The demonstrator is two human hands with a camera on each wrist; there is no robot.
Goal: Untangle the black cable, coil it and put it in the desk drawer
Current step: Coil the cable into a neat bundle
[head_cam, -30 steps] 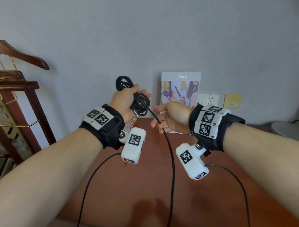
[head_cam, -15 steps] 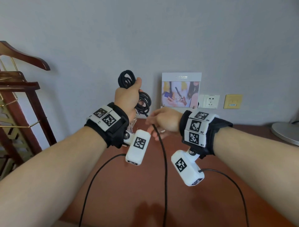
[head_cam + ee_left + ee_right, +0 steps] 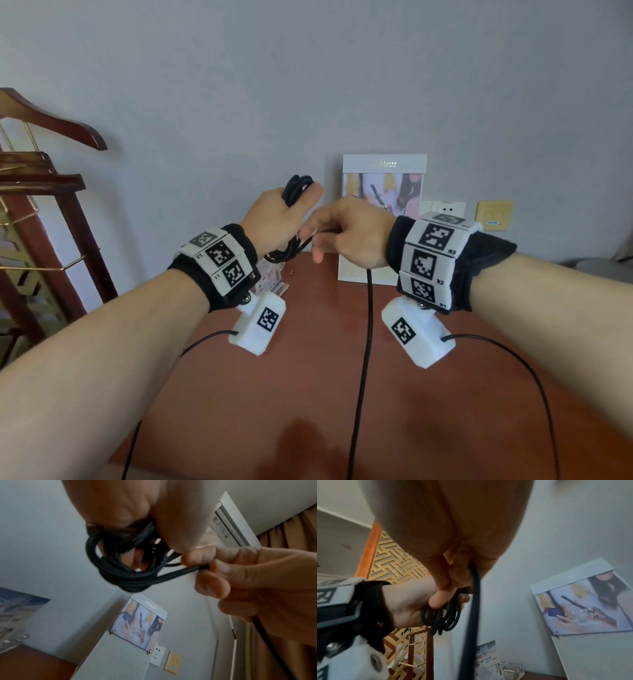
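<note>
My left hand [image 3: 279, 219] is raised above the desk and grips a bundle of black cable [image 3: 297, 186] loops; the loops [image 3: 123, 566] hang below its palm. My right hand [image 3: 346, 233] is close beside it and pinches the free strand [image 3: 187, 570] between thumb and fingers. From that hand the loose cable [image 3: 366, 329] drops straight down past the front of the desk [image 3: 308, 377]. In the right wrist view the strand [image 3: 475, 601] runs out of my right fist, with the left hand [image 3: 412, 601] and its coil [image 3: 443, 616] behind. No drawer is in view.
A picture board [image 3: 383, 219] leans on the wall at the back, with wall sockets [image 3: 445, 209] to its right. A small printed card [image 3: 270, 277] and a glass ashtray [image 3: 511, 669] stand at the desk's back. A wooden clothes stand [image 3: 41, 192] is at the left.
My right hand went from open beside the strand to pinching it, and moved left up to the left hand. The left hand with the coil shifted slightly lower and right.
</note>
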